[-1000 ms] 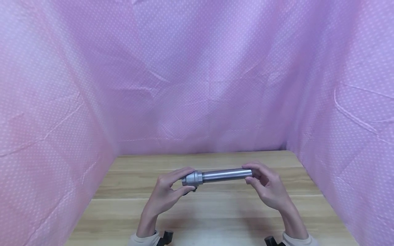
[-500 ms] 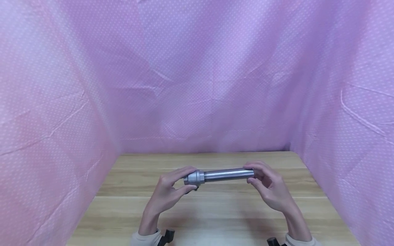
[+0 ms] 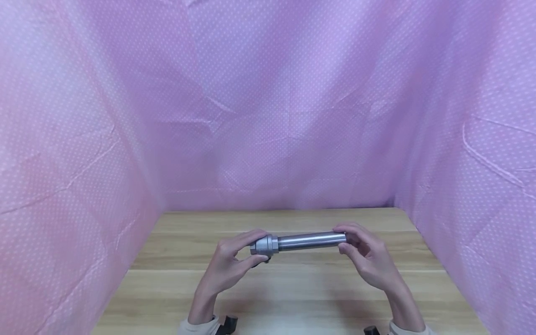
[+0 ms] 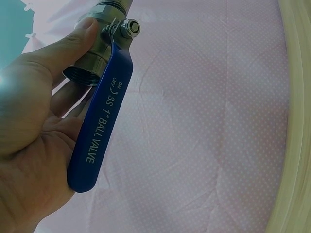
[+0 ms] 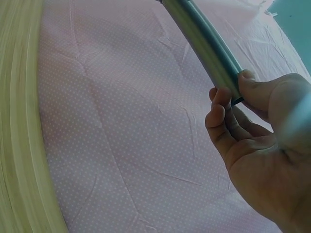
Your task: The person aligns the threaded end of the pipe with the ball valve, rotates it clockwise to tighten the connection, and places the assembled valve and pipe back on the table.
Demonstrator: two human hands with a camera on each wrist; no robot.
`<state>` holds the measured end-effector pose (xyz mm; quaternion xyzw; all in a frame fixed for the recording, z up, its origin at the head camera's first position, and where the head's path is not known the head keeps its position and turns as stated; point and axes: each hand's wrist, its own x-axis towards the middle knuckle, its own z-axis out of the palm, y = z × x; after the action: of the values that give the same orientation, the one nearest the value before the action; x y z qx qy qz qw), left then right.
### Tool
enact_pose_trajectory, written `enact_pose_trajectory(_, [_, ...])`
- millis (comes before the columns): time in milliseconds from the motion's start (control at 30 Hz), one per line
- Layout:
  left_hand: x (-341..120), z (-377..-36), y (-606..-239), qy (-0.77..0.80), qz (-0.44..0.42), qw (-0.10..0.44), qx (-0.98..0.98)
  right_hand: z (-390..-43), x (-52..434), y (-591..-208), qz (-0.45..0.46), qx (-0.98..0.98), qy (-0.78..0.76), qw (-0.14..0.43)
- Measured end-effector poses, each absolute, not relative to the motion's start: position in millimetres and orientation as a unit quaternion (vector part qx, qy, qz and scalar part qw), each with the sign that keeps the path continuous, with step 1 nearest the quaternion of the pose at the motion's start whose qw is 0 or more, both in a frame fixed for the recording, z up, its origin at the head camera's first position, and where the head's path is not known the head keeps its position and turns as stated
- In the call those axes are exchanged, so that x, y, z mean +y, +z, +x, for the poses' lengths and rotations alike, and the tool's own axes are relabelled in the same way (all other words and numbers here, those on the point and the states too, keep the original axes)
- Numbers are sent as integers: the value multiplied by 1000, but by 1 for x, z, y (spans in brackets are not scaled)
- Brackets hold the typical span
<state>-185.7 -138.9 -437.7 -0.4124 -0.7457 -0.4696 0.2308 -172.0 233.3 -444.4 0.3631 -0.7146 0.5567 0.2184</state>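
Note:
A silver ball valve (image 3: 264, 244) and a steel pipe (image 3: 311, 240) are joined end to end, lying nearly level across the head view. My left hand (image 3: 228, 260) grips the valve body between thumb and fingers. In the left wrist view the valve's blue lever handle (image 4: 103, 121), lettered "SS 1" BALL VALVE", reaches back along the palm, and the valve's near threaded opening shows. My right hand (image 3: 370, 258) pinches the pipe's free right end with thumb and curled fingers, also plain in the right wrist view. Some thread shows where the pipe meets the valve.
Under the hands is a wood-grain table (image 3: 293, 288). Pink dotted cloth (image 3: 289, 116) encloses it at the back and both sides. Dark camera mounts (image 3: 228, 324) sit by the wrists at the bottom edge.
The whole head view has shifted slightly. Both hands keep their hold on the ball valve and pipe, with no clear movement between them.

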Motion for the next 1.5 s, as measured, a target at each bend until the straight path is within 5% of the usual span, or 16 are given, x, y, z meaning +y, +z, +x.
enact_pose_trajectory(1500, [-140,-181,-436,-479,-397,204,-756,-170,233,-442,385,-707,556,207])
